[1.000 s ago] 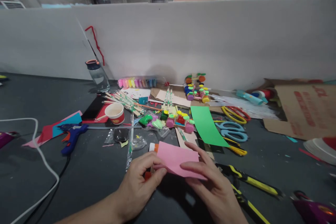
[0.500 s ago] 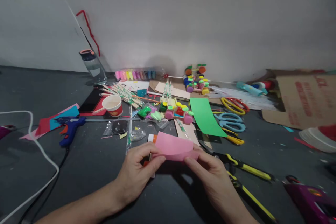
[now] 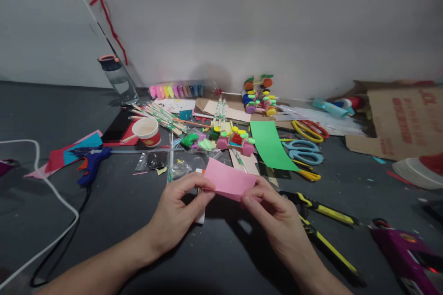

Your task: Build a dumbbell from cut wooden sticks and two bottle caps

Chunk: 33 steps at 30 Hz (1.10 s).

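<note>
A small rectangle of pink paper (image 3: 230, 179) is held up between both hands, above the dark table. My left hand (image 3: 183, 205) pinches its left edge between thumb and fingers. At the lower right corner, my right hand (image 3: 272, 212) grips it the same way. The sheet bows slightly, its near edge curling. Partly hidden behind my left fingers lies a white and orange tube (image 3: 200, 215). Beyond the paper stands a small clay-wheeled model (image 3: 236, 140) with pink wheels and yellow and green bits.
A blue glue gun (image 3: 92, 163) lies left, beside a paper cup (image 3: 147, 132) and a water bottle (image 3: 119, 80). Green paper (image 3: 273, 145), blue-handled scissors (image 3: 304, 152) and yellow-black pliers (image 3: 327, 212) lie right. A purple tool (image 3: 401, 251) rests near the right edge. Cardboard (image 3: 404, 120) leans behind.
The pink paper has tilted and flattened; the fold that stood along its near edge has mostly opened out. Both hands keep their pinch. The camera view has tipped slightly downward.
</note>
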{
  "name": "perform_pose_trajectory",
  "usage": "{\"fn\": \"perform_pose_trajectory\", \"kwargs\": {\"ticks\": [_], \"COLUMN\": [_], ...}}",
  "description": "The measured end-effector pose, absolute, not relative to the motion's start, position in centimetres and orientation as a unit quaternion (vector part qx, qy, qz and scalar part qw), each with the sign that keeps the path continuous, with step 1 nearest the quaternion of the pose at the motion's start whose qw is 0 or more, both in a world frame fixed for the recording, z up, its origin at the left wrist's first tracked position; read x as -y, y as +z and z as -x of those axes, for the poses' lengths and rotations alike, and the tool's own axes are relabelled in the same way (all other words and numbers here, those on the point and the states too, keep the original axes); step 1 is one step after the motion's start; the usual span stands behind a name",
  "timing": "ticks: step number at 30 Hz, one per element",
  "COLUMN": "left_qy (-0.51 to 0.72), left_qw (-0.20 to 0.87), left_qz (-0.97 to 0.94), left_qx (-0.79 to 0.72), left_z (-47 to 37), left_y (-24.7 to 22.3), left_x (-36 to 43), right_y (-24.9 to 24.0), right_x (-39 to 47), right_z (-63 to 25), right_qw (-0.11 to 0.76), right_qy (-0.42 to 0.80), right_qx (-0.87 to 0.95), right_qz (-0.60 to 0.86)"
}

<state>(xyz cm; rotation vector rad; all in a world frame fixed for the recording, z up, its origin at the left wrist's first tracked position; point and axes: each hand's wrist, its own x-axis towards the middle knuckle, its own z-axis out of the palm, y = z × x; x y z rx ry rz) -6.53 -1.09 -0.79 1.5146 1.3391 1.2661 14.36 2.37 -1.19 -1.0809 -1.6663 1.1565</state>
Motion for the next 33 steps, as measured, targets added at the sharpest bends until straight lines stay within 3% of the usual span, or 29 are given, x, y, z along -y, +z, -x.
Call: {"fn": "perform_pose_trajectory", "kwargs": {"ticks": [10, 15, 24, 33], "left_qy": [0.445, 0.447, 0.434, 0.434], "left_qw": [0.398, 0.348, 0.449, 0.401], "left_qz": [-0.599, -0.627, -0.577, -0.61], "left_qx": [-0.534, -0.534, -0.527, -0.528], "left_z": [6.8, 6.7, 6.3, 6.1], "left_y": [-0.3, -0.7, -1.2, -0.7], "left_x": [1.1, 1.3, 1.5, 1.7], "right_y": [-1.9, -1.8, -2.1, -1.7], "right_x": [-2.3, -2.1, -1.6, -1.8], "right_z": [-14.7, -14.4, -14.3, -13.8], "right_qw": [0.444, 0.419, 0.369, 0.367], "right_qy": [0.382, 0.423, 0.429, 0.45], "right_qx": [0.699, 0.685, 0.685, 0.674], "right_qz": [0.41, 0.42, 0.458, 0.456]}}
